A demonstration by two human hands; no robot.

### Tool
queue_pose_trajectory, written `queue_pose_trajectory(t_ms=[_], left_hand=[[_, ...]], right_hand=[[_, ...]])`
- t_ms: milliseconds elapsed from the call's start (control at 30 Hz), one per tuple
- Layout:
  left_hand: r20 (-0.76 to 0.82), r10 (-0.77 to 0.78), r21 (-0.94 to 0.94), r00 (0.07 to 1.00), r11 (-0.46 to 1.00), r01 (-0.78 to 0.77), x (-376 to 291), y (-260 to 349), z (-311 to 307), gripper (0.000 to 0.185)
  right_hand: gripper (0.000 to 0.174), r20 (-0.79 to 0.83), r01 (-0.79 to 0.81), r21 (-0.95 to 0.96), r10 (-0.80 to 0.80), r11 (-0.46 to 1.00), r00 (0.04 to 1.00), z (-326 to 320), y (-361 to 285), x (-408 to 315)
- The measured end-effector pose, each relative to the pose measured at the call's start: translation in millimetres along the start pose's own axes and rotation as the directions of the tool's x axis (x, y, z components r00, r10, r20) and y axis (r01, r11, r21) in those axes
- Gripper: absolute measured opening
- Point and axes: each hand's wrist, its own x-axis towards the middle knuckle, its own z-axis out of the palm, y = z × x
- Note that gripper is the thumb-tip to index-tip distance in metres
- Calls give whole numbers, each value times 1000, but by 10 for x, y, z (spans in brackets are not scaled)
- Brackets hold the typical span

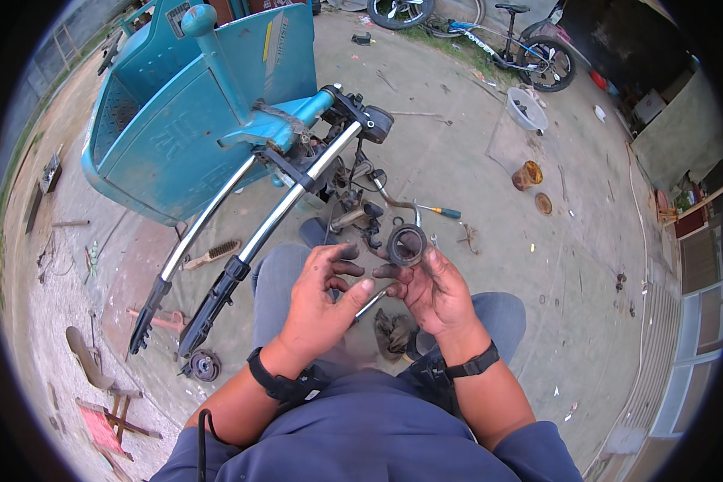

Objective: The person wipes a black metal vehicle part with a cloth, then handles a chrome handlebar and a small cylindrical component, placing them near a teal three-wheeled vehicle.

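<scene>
A dark, greasy metal ring point(406, 244) is held up between the thumb and fingers of my right hand point(437, 286). My left hand point(331, 289) is raised just to the left of it, fingers apart and curved, holding nothing. Both hands are blackened with grease. Below and between them a thin metal rod point(372, 304) slants, its upper end near my right fingers; whether they touch it I cannot tell. In front stands a front fork with chrome tubes point(301, 187), joined to the blue body of a vehicle point(175, 138). Handlebar parts point(397, 202) hang beyond the ring.
A screwdriver point(446, 212) lies past my right hand. A wire brush point(214, 254) and a wheel hub part point(205, 365) lie to the left, near the fork. Farther right are a rusty can point(527, 176), a white basin point(526, 108) and a wrench point(563, 182); a bicycle point(512, 45) stands behind.
</scene>
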Motion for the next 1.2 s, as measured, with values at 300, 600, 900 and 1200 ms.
queue_pose_trajectory(t_ms=[300, 600, 900, 1200], left_hand=[[-200, 6, 95, 980, 995, 13, 218, -178, -436, 48], [-329, -45, 153, 943, 983, 100, 360, -284, -730, 46], [-366, 5, 616, 931, 751, 238, 543, -491, -1117, 42], [-223, -75, 777, 972, 588, 223, 686, -656, -1318, 40]], right_hand=[[56, -7, -49, 103, 50, 994, 999, -208, 11, 246], [56, -26, -70, 147, 75, 987, 997, -390, 8, 481], [52, -41, -76, 123, 81, 989, 996, -664, -230, 684], [53, -97, 0, 88, 8, 996, 995, -939, -455, 864]])
